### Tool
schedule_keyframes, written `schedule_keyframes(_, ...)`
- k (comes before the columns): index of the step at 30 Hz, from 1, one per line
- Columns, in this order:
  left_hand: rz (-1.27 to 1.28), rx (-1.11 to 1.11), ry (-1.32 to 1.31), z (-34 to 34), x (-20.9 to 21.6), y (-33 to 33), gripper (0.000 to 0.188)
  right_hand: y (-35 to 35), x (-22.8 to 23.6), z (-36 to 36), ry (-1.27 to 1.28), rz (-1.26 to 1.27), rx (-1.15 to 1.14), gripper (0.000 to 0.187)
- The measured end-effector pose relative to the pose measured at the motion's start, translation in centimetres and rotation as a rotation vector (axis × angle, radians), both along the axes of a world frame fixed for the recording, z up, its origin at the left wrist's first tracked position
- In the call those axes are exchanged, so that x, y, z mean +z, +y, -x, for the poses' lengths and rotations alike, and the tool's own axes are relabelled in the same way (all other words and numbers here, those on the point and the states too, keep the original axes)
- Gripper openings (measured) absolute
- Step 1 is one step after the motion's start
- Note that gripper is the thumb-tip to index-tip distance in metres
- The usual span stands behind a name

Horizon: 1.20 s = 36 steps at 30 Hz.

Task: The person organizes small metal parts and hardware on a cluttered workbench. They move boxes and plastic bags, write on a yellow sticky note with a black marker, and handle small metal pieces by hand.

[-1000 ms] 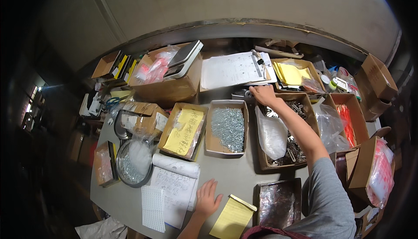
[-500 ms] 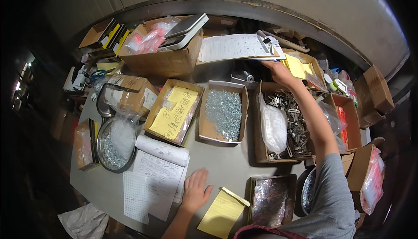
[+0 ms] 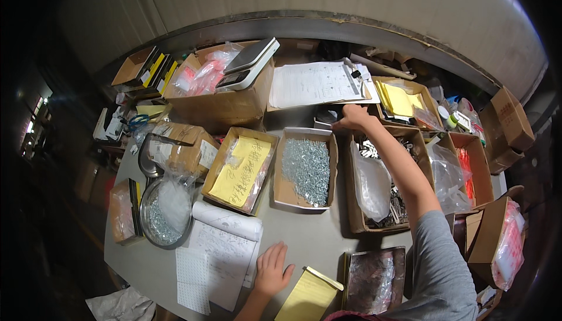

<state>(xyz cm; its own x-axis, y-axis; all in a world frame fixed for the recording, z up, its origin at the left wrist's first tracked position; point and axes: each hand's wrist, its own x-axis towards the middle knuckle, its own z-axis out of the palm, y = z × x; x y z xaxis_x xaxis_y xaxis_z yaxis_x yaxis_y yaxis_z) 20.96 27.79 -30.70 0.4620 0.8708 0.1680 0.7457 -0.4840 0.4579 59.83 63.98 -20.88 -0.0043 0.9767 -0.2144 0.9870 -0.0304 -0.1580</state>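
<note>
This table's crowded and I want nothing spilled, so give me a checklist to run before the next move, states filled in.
1. Left hand empty and off the papers: ok, fingers spread beside them.
2. Right hand grip known: cannot tell, its fingers are in shadow near the clipboard.
3. Clear space under the right forearm: not ok, it crosses above the open clip box.
4. Silver parts contained: ok, inside their white-edged box.
5. Scale level: not ok, tilted atop the carton.
</note>
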Motion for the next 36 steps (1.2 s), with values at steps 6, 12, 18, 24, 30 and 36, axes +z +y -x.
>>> schedule_keyframes(6, -0.005, 0.004, -0.014, -0.1, 0.2, -0.1, 0.061, -0.2, -2.3, -3.2, 0.030, -0.435, -0.032, 0.042)
schedule_keyframes(12, -0.009, 0.010, -0.008, -0.1, 0.1, -0.1, 0.061, -0.9, -1.5, -4.1, -0.127, -0.659, 0.026, 0.022)
schedule_keyframes(18, 0.020, 0.011, -0.034, -0.1, 0.3, -0.2, 0.062, 0.7, 0.2, -4.3, -0.221, -0.771, 0.003, 0.017)
schedule_keyframes(24, -0.010, 0.006, 0.001, 0.0, 0.3, 0.0, 0.061, 0.7, 0.2, -4.6, -0.167, -0.736, -0.013, 0.015)
schedule_keyframes(30, -0.016, 0.004, -0.002, -0.1, 0.2, 0.0, 0.061, 0.6, 1.0, -4.8, -0.120, -0.749, -0.012, 0.016)
schedule_keyframes(36, -0.014, 0.008, 0.007, 0.1, -0.2, -0.1, 0.062, 0.6, 0.8, -5.8, -0.150, -0.844, 0.053, 0.018)
